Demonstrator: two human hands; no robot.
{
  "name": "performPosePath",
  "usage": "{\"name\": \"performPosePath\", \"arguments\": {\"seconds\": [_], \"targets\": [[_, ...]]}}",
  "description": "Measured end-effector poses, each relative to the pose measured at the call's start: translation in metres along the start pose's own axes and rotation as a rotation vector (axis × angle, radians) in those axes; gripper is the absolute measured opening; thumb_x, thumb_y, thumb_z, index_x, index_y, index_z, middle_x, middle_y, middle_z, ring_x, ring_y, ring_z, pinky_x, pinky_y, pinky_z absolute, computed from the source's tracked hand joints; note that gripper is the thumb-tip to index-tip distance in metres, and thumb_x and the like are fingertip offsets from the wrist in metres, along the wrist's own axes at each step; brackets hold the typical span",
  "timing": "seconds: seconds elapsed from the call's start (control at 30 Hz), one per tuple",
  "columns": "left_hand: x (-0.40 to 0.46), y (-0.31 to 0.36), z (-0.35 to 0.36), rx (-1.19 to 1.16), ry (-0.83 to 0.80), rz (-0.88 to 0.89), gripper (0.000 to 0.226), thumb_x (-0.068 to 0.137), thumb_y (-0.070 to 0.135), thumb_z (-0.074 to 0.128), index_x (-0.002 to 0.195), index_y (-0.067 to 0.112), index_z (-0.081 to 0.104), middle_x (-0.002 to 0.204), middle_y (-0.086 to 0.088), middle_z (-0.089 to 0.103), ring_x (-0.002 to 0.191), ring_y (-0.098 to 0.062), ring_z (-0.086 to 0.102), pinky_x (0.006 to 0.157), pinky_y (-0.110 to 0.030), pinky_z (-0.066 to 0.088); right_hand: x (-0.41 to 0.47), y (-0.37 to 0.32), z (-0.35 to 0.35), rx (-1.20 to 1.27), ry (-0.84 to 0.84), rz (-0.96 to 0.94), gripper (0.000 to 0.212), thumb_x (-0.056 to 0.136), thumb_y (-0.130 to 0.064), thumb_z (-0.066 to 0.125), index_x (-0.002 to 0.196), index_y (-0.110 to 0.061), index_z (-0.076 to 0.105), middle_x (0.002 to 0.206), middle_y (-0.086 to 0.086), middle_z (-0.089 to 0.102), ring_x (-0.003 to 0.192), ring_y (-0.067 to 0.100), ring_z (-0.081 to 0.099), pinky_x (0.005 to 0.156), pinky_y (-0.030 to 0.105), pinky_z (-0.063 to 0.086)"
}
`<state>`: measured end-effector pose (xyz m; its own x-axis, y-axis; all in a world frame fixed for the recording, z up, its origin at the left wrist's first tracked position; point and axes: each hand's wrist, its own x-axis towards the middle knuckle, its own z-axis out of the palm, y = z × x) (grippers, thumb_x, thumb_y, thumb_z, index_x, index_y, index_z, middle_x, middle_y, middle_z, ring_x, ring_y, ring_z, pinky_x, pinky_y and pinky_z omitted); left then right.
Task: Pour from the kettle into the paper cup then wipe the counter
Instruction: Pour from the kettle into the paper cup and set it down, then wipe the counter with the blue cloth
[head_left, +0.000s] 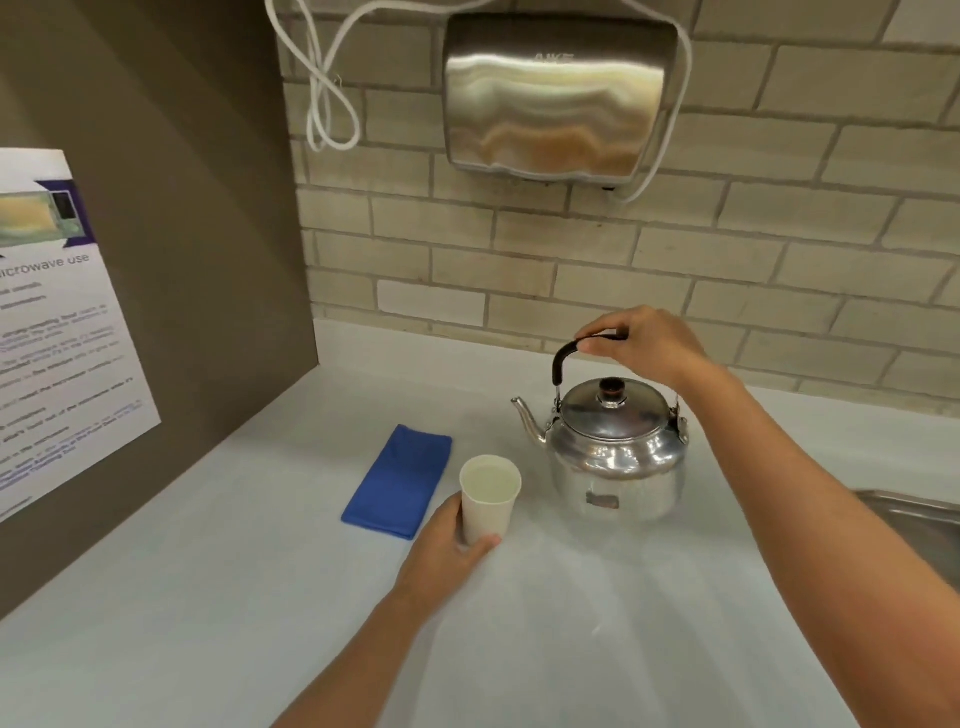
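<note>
Head view: kettle (615, 452) sits upright on the counter (260, 597), spout pointing left toward the cup (489, 499), which stands just beside it, front-left. Right hand (641, 343) is closed on the black bail handle; left hand (449, 540) wraps the cup's base. Cup interior looks pale, fill level unclear. Folded blue cloth (397, 480) lies flat just left of the cup, nearer the left hand.

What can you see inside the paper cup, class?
The paper cup, held by the left hand, shows a pale inner wall. Whether it holds liquid cannot be told; the rim hides its bottom.
</note>
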<state>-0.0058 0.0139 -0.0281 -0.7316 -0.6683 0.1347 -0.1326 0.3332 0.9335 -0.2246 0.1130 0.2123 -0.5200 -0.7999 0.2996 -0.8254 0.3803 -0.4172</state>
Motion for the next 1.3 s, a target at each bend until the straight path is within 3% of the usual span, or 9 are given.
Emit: {"name": "performPosePath", "arguments": {"seconds": [0.23, 0.5, 0.73, 0.83, 0.9, 1.0, 1.07, 1.13, 1.3], "targets": [[0.001, -0.002, -0.001, 0.019, 0.01, -0.025, 0.055, 0.074, 0.044, 0.07, 0.122, 0.038, 0.043, 0.119, 0.017, 0.056, 0.111, -0.002, 0.054, 0.083, -0.017, 0.046, 0.026, 0.022, 0.073, 0.162, 0.16, 0.035, 0.017, 0.081, -0.045, 0.064, 0.095, -0.038, 0.071, 0.088, -0.007, 0.074, 0.074, 0.012, 0.058, 0.065, 0.026, 0.041], [0.0, -0.004, 0.0, 0.067, 0.011, -0.047, 0.055, 0.074, 0.047, 0.069, 0.12, 0.044, 0.04, 0.118, 0.018, 0.055, 0.109, 0.004, 0.052, 0.081, -0.013, 0.044, 0.061, 0.027, 0.105, 0.206, 0.115, 0.04, 0.019, 0.08, -0.046, 0.065, 0.096, -0.038, 0.07, 0.094, -0.008, 0.074, 0.071, 0.008, 0.055, 0.055, 0.019, 0.038], [0.0, -0.005, 0.0, 0.159, -0.002, -0.049, 0.058, 0.077, 0.037, 0.07, 0.126, 0.031, 0.04, 0.117, 0.01, 0.053, 0.106, -0.001, 0.051, 0.084, -0.015, 0.042, 0.066, 0.036, 0.114, 0.194, 0.103, 0.059, 0.022, 0.082, -0.046, 0.062, 0.101, -0.036, 0.069, 0.101, -0.003, 0.073, 0.091, 0.019, 0.064, 0.077, 0.036, 0.052], [0.001, 0.003, -0.009, 0.19, -0.072, -0.059, 0.066, 0.078, 0.025, 0.071, 0.133, 0.025, 0.034, 0.122, 0.008, 0.046, 0.111, -0.004, 0.045, 0.091, -0.016, 0.037, 0.059, 0.032, 0.114, 0.046, 0.123, 0.002, 0.038, 0.088, -0.044, 0.055, 0.125, -0.034, 0.053, 0.117, 0.007, 0.062, 0.108, 0.028, 0.055, 0.087, 0.04, 0.046], [0.002, 0.007, -0.026, 0.232, -0.161, -0.049, 0.069, 0.081, 0.017, 0.068, 0.139, 0.023, 0.03, 0.13, 0.006, 0.039, 0.121, -0.008, 0.037, 0.102, -0.021, 0.032, 0.041, 0.028, 0.114, -0.031, 0.241, -0.019, 0.053, 0.089, -0.039, 0.056, 0.138, -0.034, 0.036, 0.124, 0.014, 0.048, 0.113, 0.033, 0.043, 0.091, 0.047, 0.04], [0.007, 0.013, -0.061, 0.248, -0.202, 0.086, 0.052, 0.088, 0.004, 0.057, 0.135, 0.018, 0.04, 0.13, 0.003, 0.043, 0.123, -0.009, 0.04, 0.098, -0.004, 0.029, -0.019, 0.03, 0.127, -0.023, 0.458, 0.052, 0.06, 0.084, -0.021, 0.061, 0.138, -0.027, 0.034, 0.122, 0.015, 0.045, 0.11, 0.035, 0.042, 0.085, 0.049, 0.041], [0.026, 0.011, -0.082, 0.277, -0.056, 0.153, 0.039, 0.091, -0.002, 0.049, 0.129, 0.009, 0.05, 0.13, -0.004, 0.048, 0.123, -0.015, 0.044, 0.098, -0.002, 0.028, -0.071, 0.041, 0.149, -0.082, 0.393, 0.085, 0.058, 0.082, -0.013, 0.062, 0.135, -0.019, 0.041, 0.118, 0.017, 0.049, 0.104, 0.037, 0.049, 0.08, 0.049, 0.045], [0.06, 0.004, -0.093, 0.419, 0.041, 0.148, 0.036, 0.094, 0.001, 0.043, 0.129, 0.002, 0.049, 0.137, -0.015, 0.045, 0.13, -0.024, 0.04, 0.109, -0.017, 0.026, -0.109, 0.054, 0.173, -0.115, 0.164, 0.152, 0.052, 0.086, -0.017, 0.058, 0.135, -0.017, 0.042, 0.124, 0.016, 0.048, 0.11, 0.036, 0.049, 0.086, 0.048, 0.044], [0.112, -0.031, -0.074, 0.942, -0.17, -0.042, 0.048, 0.101, 0.029, 0.021, 0.147, 0.019, 0.014, 0.159, -0.005, 0.005, 0.146, -0.023, 0.0, 0.119, -0.041, 0.005, -0.136, 0.073, 0.203, -0.209, 0.008, 0.185, 0.044, 0.093, -0.034, 0.047, 0.135, -0.023, 0.042, 0.139, 0.006, 0.042, 0.132, 0.023, 0.034, 0.106, 0.038, 0.028]]}}
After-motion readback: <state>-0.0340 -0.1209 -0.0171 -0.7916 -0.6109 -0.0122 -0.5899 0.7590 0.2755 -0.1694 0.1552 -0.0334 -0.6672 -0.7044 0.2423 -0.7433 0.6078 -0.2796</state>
